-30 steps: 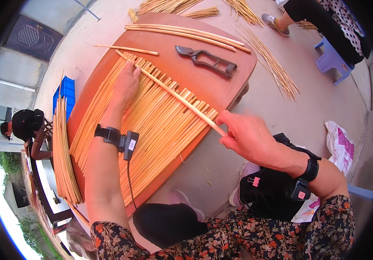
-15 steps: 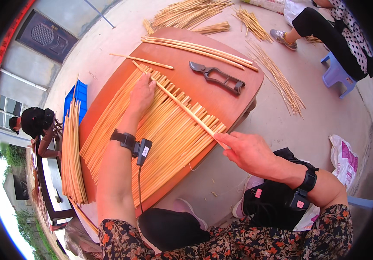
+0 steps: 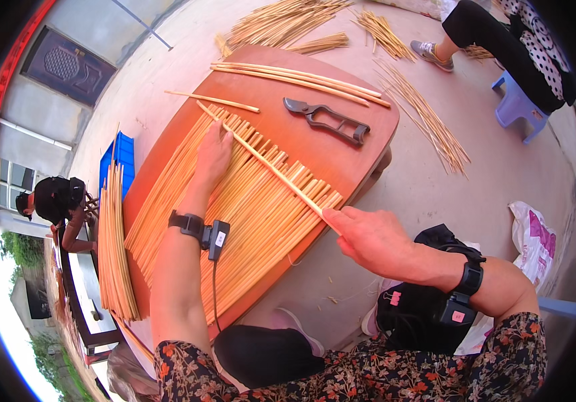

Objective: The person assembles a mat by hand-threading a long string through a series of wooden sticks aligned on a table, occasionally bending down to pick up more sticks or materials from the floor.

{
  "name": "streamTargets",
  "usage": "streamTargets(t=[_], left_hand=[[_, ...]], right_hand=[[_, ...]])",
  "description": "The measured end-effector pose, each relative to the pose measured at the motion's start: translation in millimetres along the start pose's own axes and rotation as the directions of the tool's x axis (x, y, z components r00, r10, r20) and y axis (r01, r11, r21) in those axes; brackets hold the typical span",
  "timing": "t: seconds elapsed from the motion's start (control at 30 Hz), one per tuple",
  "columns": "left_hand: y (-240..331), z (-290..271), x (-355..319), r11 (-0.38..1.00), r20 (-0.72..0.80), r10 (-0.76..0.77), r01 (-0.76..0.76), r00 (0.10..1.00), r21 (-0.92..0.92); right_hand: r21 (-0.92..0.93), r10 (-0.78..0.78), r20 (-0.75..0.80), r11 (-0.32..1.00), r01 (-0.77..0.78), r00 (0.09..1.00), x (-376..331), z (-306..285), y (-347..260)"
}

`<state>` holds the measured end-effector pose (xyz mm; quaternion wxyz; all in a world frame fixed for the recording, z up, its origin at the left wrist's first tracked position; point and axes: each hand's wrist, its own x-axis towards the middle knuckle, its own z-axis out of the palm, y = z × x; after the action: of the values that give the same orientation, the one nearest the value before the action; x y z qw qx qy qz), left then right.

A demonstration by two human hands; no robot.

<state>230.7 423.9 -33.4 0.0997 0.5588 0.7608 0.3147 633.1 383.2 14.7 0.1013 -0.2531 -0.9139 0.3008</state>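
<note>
A long, thin, pale wooden stick (image 3: pixel 276 173) lies slantwise across the uneven far ends of a mat-like row of similar sticks (image 3: pixel 251 224) on the reddish-brown table. Its near right end is inside my right hand (image 3: pixel 372 240), whose fingers are curled closed around it just off the table's edge. My left hand (image 3: pixel 214 155) rests over the row, with its fingertips closed on the same stick close to its far left end; the palm side is hidden. Beyond the row lie a pair of dark hand pruners (image 3: pixel 328 120) and a short loose stick (image 3: pixel 214 101).
Several longer sticks (image 3: pixel 301 80) lie along the table's (image 3: pixel 261 59) far side. A stick bundle (image 3: pixel 114 248) leans at the left by a blue crate (image 3: pixel 122 157). More bundles (image 3: pixel 281 23) cover the floor behind. One person sits on a purple stool (image 3: pixel 521 107); another bends at far left.
The view has shifted slightly, moving the table a little left in the picture. My right hand's fingers have curled further round the stick's end. My left hand stays at its far end.
</note>
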Motion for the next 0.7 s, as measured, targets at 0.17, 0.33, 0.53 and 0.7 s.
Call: streamTargets(t=[0.17,0.33,0.53,0.7], left_hand=[[10,0,-3,1.000,0.025,-0.009,0.008,1.000,0.018],[32,-1,-8,0.997,0.033,-0.029,0.027,0.999,0.076],[17,-5,-3,0.995,0.071,-0.026,0.019,0.997,0.095],[10,-7,2,0.994,0.113,-0.008,-0.004,0.994,0.106]], right_hand=[[-0.089,-0.001,0.002,0.996,0.001,1.000,1,5,1],[-0.211,-0.113,-0.098,0.973,0.091,0.989,1,8,2],[-0.159,-0.107,-0.114,0.983,0.088,0.988,2,8,0],[-0.068,-0.075,-0.111,0.995,0.068,0.991,1,3,-5]])
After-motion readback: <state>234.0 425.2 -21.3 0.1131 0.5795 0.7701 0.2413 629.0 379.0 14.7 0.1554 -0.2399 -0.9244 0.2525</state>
